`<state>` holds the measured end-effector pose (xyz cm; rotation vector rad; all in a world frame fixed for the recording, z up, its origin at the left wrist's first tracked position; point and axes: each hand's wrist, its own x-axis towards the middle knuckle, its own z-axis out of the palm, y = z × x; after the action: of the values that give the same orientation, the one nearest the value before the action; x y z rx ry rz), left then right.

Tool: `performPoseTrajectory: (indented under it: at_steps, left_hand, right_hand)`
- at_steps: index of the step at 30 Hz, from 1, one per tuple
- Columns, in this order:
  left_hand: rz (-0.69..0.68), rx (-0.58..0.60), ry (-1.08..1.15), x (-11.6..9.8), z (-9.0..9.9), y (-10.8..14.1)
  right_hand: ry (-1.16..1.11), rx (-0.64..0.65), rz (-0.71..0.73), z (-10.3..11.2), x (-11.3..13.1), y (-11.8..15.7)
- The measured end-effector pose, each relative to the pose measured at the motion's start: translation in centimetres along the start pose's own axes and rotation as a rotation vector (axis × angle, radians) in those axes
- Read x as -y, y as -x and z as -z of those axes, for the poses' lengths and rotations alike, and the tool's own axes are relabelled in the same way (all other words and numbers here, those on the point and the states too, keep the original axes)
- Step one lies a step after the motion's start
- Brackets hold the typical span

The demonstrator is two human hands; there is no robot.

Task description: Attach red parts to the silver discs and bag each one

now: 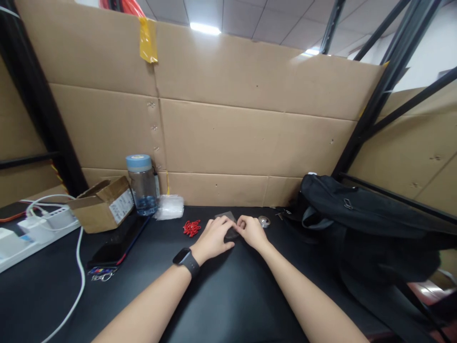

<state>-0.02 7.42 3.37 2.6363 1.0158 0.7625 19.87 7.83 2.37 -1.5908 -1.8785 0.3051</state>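
A dark, flat, greyish piece, its kind unclear, lies on the black table under my hands. My left hand, with a black watch on the wrist, rests over it, fingers stretched out and thumb apart. Close by, my right hand has its fingers curled in a pinch that meets the left fingertips at the piece's right side. What sits in that pinch is too small to make out. A bunch of red clips or loops lies left of my left hand. A small roll of clear tape is just beyond my right hand.
On the left stand a water bottle, an open cardboard box, a phone and a white power strip with cables. A clear plastic packet lies behind. A black bag fills the right, before a cardboard wall.
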Motion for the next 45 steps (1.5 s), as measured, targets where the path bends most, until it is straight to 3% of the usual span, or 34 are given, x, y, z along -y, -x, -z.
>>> performPoseTrajectory:
  at_steps: [6,11,15,19,22,26,32,39,43,45]
  left_hand:
    - [-0.039,-0.017,-0.146,-0.7,0.9,0.1]
    - [-0.011,0.047,-0.136,0.1,2.1,0.3]
    - [0.076,-0.006,-0.147,1.7,2.1,0.2]
    - [0.036,-0.118,-0.027,2.5,2.2,-0.3]
    - [0.040,-0.235,0.099,2.3,2.4,-0.5]
    - [0.018,-0.217,0.230,1.6,1.9,-0.5]
    - [0.135,-0.221,0.346,0.7,1.9,-0.6]
    - [0.299,-0.153,0.584,1.7,0.7,-1.1]
    - [0.409,-0.140,0.517,2.1,-0.6,-0.9]
    - [0.382,-0.107,0.453,2.1,-0.8,-0.7]
  right_hand:
    - [-0.330,0.198,0.078,1.6,-0.7,0.6]
    - [-0.138,0.152,0.205,2.7,-0.5,0.7]
    - [-0.038,0.087,0.298,2.3,-0.3,0.7]
    - [-0.148,-0.051,0.221,1.8,-0.2,0.4]
    - [-0.389,-0.120,0.085,1.9,0.0,0.3]
    - [-0.628,-0.102,0.029,2.2,0.7,0.5]
    - [-0.587,0.025,0.083,3.3,0.7,0.6]
    - [-0.570,0.016,-0.066,4.1,-0.5,0.6]
    - [-0.469,0.108,-0.064,3.5,-0.9,0.7]
    - [-0.367,0.156,-0.016,3.0,-1.0,0.7]
